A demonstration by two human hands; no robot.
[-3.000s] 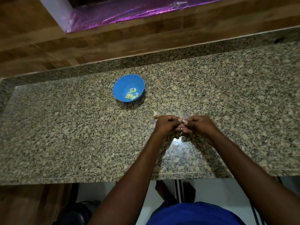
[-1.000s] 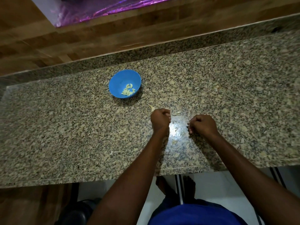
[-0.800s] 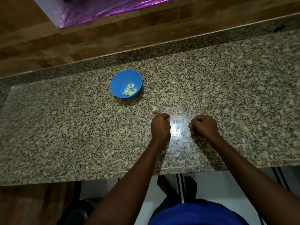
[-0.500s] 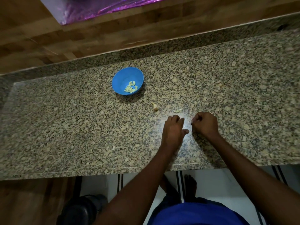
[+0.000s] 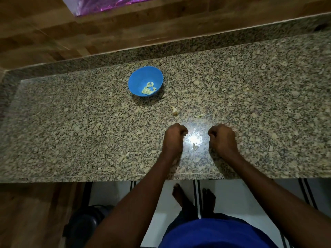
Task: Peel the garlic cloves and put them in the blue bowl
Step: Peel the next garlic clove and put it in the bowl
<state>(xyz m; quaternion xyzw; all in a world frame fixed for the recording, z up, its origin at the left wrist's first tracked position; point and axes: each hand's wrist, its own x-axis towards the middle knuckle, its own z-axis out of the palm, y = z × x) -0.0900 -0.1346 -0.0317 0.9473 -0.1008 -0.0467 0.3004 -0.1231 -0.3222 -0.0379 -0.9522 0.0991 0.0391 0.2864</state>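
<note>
The blue bowl (image 5: 143,76) stands on the granite counter (image 5: 71,131) beyond my hands, with several peeled garlic cloves (image 5: 148,88) inside. One unpeeled clove (image 5: 174,111) lies between the bowl and my left hand. My left hand (image 5: 174,138) rests on the counter with its fingers curled, and nothing shows in it. My right hand (image 5: 222,139) rests about a hand's width to the right, fingers curled inward as if round a small clove that is hidden inside the fist.
Loose bits of garlic skin lie on the counter: one piece (image 5: 199,115) beyond the hands, another (image 5: 195,146) between them. A wooden wall (image 5: 125,29) backs the counter. The counter's front edge (image 5: 107,177) runs just under my forearms.
My hands, joined on a clove three seconds ago, have drawn apart. Half a second ago my left hand lay flat on the counter; its fingers are now curled. My right hand stays fisted.
</note>
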